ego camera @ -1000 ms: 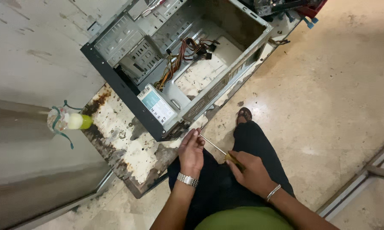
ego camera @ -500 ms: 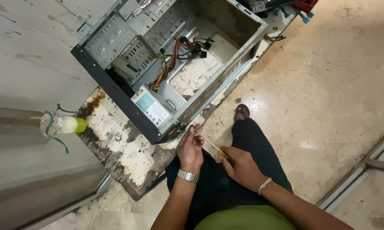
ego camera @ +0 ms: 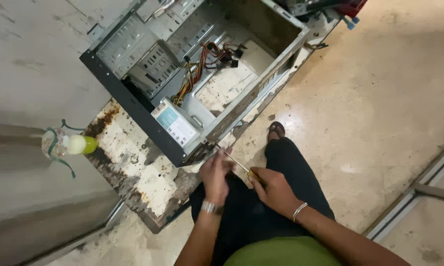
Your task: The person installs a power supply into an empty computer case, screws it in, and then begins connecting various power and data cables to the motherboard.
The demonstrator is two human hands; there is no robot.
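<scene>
An open desktop computer case (ego camera: 133,106) lies on a rusty white table (ego camera: 133,167), with coloured cables (ego camera: 202,69) and a power supply (ego camera: 175,125) inside. My right hand (ego camera: 273,189) grips the yellow handle of a screwdriver (ego camera: 238,165), whose thin shaft points up-left at the case's near corner. My left hand (ego camera: 216,172) rests by that corner, its fingers around the shaft near the tip. A watch sits on my left wrist and a bracelet on my right.
A clear plastic bottle with a green cap (ego camera: 67,145) lies at the left on a grey surface. Tools and red parts (ego camera: 340,10) sit at the far end of the table. My foot (ego camera: 276,130) stands on the beige floor beside the table.
The view has shifted, so the case sits further right and lower. Both hands and the screwdriver have moved closer to the case's near corner.
</scene>
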